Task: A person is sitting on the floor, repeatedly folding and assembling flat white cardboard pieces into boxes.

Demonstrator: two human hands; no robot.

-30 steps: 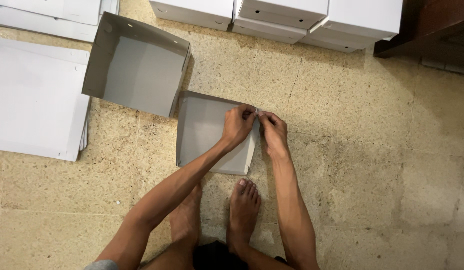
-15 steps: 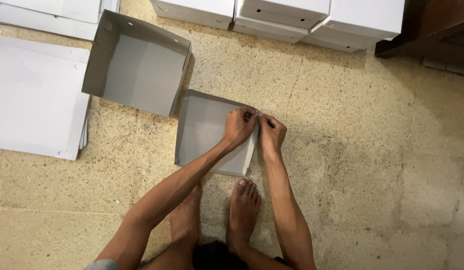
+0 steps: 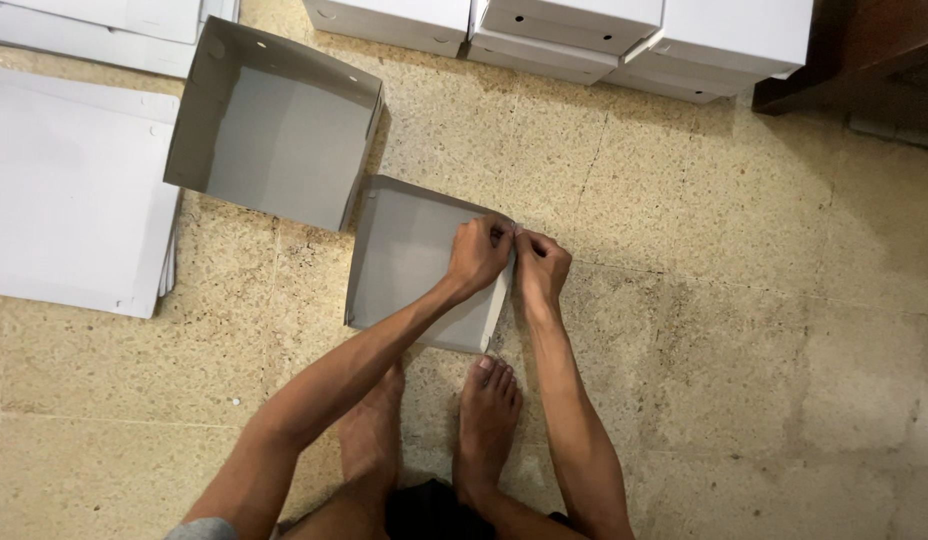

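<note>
My left hand (image 3: 476, 256) and right hand (image 3: 541, 268) pinch the shallow grey box's (image 3: 409, 255) two-o'clock corner together, holding its folded walls upright.

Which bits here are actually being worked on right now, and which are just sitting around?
In hand:
- shallow grey box, its far right corner pinched by both hands
- left hand
- right hand

Lying about:
- deep open box
- flat cardboard sheets
- closed white boxes
- dark wooden furniture
</note>
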